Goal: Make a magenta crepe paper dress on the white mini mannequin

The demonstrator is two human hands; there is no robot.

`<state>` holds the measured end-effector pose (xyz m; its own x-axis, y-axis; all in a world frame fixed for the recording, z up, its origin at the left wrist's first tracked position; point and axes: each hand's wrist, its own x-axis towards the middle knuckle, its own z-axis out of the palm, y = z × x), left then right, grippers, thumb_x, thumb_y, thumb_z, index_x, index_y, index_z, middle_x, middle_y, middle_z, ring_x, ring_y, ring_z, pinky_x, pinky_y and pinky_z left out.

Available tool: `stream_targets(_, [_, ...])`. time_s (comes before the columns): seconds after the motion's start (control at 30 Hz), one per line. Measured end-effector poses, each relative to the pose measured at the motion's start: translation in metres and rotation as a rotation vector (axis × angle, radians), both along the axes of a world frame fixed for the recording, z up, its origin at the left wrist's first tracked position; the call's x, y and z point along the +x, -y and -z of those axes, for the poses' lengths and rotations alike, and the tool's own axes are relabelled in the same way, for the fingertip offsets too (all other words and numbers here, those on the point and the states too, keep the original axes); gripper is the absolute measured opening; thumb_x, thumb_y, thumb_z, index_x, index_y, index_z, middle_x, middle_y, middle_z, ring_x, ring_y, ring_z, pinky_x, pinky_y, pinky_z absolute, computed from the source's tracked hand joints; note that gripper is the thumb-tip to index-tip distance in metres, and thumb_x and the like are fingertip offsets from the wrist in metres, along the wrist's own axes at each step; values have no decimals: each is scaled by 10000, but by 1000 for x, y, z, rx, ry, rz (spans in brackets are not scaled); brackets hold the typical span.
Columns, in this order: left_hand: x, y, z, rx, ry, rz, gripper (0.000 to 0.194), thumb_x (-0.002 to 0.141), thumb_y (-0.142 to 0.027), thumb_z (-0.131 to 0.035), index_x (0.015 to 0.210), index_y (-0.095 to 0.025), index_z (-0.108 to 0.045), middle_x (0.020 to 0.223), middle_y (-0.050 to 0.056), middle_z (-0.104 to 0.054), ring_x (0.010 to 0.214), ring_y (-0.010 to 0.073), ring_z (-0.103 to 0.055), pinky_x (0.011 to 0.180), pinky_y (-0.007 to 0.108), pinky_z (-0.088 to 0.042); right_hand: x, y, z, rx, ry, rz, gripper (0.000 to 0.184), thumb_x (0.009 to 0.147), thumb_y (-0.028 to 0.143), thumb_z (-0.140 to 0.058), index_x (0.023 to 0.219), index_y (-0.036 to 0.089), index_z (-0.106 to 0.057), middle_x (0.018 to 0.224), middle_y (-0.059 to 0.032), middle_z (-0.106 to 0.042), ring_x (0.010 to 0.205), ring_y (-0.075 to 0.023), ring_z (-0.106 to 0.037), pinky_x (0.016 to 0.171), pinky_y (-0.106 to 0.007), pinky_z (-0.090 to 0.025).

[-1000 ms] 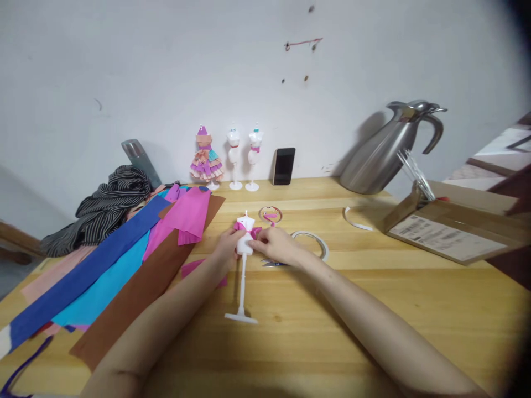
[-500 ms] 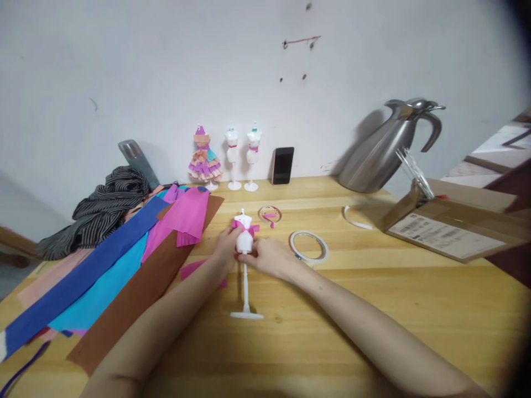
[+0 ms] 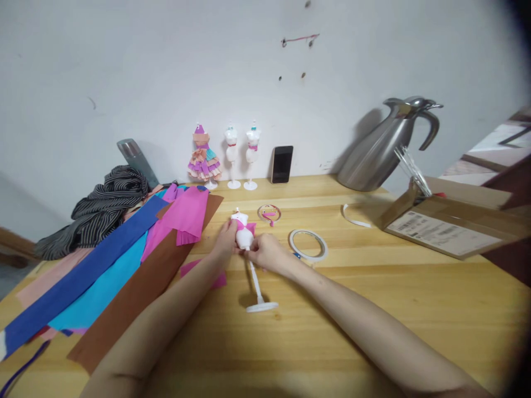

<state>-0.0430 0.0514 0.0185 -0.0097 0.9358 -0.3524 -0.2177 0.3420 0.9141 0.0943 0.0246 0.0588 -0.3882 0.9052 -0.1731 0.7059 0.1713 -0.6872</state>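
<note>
A small white doll stand (image 3: 244, 240) leans in the person's two hands, over the middle of the table (image 3: 298, 354). Its foot is round and flat, its pole is thin, and its body looks smooth and hard, maybe plastic. I can't tell if the foot touches the table.

The left hand (image 3: 225, 240) has its fingers curled around the side of the body. The right hand (image 3: 269, 254) has its fingers bent in close, holding where the body meets the pole. Some fingertips are hidden.

A pink band (image 3: 251, 227) goes around the chest. That part looks partly done, but I can't see if it is fixed in place. There is no skirt yet.

Just beside the left arm lies a flat pink scrap (image 3: 189, 267). To the right is a flat white ring of tape (image 3: 324, 251). On the left lie long strips, brown (image 3: 139, 293), light blue (image 3: 105, 287) and dark blue (image 3: 85, 268), and a thin, crinkly pink piece (image 3: 193, 218).

By the wall, one doll stand wears a frilly dress (image 3: 203, 166). Two more (image 3: 231, 135) (image 3: 253, 137) have only small trims.
</note>
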Motion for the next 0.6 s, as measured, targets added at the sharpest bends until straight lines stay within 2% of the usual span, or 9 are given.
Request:
stream_targets(0.13, [-4,1,-12,-109,-60,8,572,938,-578,-254,1011,-117,-584,604,76,-644,536,183,-624,542,276,-497,2,-3,-2,-33,-45,76,205,716,177,-581,517,183,-535,376,33,-508,371,-100,-508,402,-179,-329])
stream_targets(0.23, [-10,-2,-22,-178,-160,33,735,909,-663,-152,836,-100,-619,561,132,-645,523,233,-640,517,312,-500,6,-8,-2,-24,-79,118,181,708,188,-562,529,183,-539,397,34,-530,372,-104,-522,388,-177,-329])
stream_targets(0.3, [-18,-4,-29,-191,-260,51,766,902,-678,-136,718,-111,-617,515,139,-628,474,236,-625,481,306,-477,10,-12,-3,10,-93,141,181,698,198,-565,519,181,-543,400,29,-528,385,-111,-523,394,-186,-328])
stream_targets(0.33, [-24,-5,-33,-179,-316,56,735,904,-672,-177,675,-123,-609,483,124,-612,436,221,-604,459,290,-455,12,-15,-5,33,-97,152,181,692,200,-570,514,178,-547,403,25,-525,399,-114,-522,403,-192,-329])
stream_targets(0.4, [-37,-6,-44,-119,-425,62,563,895,-604,-381,627,-154,-588,417,66,-568,355,167,-530,418,243,-386,17,-19,-8,83,-103,171,180,680,198,-579,504,171,-553,417,17,-517,433,-115,-513,424,-201,-330])
stream_targets(0.47, [-52,-2,-59,-69,-511,105,366,802,-435,-634,566,-165,-566,380,24,-535,316,125,-465,404,213,-320,20,-22,-13,124,-107,171,194,681,191,-573,491,171,-541,435,16,-504,459,-111,-496,442,-207,-324])
stream_targets(0.5, [-58,1,-67,-52,-543,134,318,746,-351,-701,530,-163,-561,381,16,-534,315,113,-448,404,210,-302,21,-23,-14,140,-109,164,209,685,191,-566,480,173,-528,439,18,-492,465,-108,-486,447,-209,-317])
stream_targets(0.53, [-64,5,-75,-30,-593,188,293,702,-285,-732,497,-158,-564,390,19,-543,322,112,-443,408,215,-291,22,-23,-16,154,-110,153,227,692,196,-560,471,176,-514,441,21,-482,469,-105,-476,451,-211,-311])
stream_targets(0.6, [-73,13,-87,133,-846,390,268,671,-230,-722,460,-165,-570,419,13,-554,368,120,-459,433,228,-290,21,-24,-16,176,-107,129,244,706,213,-552,469,178,-504,450,23,-479,477,-104,-466,459,-214,-306])
